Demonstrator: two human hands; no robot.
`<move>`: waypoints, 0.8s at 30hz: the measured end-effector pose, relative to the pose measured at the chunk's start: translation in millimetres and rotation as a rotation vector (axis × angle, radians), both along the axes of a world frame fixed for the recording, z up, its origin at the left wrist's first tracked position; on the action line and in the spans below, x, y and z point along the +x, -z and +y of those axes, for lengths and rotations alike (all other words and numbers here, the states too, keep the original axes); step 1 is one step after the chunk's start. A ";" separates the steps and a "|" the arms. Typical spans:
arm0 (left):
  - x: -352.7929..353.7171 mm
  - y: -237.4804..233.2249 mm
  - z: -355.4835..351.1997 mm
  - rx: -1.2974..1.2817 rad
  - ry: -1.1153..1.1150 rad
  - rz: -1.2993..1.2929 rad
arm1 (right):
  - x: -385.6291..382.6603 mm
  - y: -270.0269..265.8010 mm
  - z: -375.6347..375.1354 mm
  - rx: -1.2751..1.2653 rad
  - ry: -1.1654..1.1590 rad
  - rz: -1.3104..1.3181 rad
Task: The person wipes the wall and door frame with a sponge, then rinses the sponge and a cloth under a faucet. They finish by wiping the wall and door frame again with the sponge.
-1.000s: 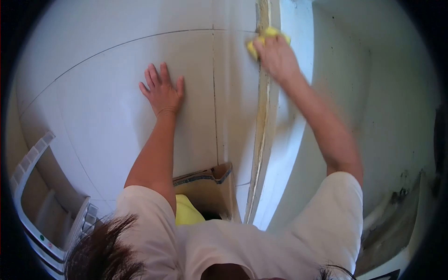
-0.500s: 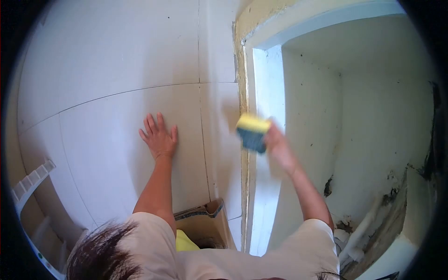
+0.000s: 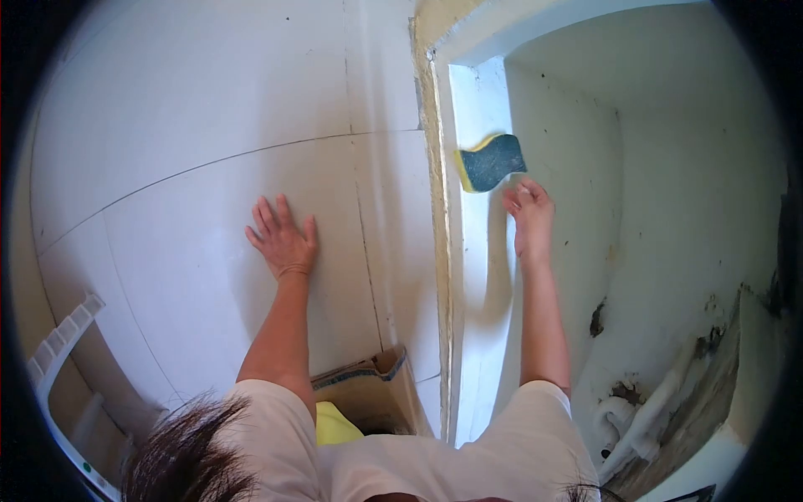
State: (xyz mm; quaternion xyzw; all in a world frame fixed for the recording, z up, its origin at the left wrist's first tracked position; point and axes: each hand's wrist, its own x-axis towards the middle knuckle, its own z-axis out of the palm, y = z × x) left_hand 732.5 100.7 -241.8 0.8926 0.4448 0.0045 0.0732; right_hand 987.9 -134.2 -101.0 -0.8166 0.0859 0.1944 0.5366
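Note:
My left hand [image 3: 283, 241] lies flat on the white tiled wall [image 3: 192, 167], fingers spread, holding nothing. My right hand [image 3: 529, 219] is raised inside the white recess, in front of its inner side wall [image 3: 481, 251]. A yellow sponge with a dark blue scouring face [image 3: 490, 163] is just above that hand's fingertips, blue face towards me. I cannot tell whether the fingertips touch it or whether it is loose in the air.
A stained, yellowish strip [image 3: 433, 209] runs down the edge between the tiles and the recess. Dark grime and a white pipe [image 3: 644, 418] lie at the recess bottom. An open cardboard box [image 3: 368, 389] and a white plastic rack [image 3: 63, 376] stand below.
The right hand came down from the top of the stained strip, then moved right into the recess. The sponge left its grip and now shows its blue face above the fingertips. The left hand stayed put.

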 end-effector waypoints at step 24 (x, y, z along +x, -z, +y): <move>3.7 -6.4 1.0 -0.058 -0.012 0.021 | 82.5 -35.4 132.9 -0.679 -0.874 -0.943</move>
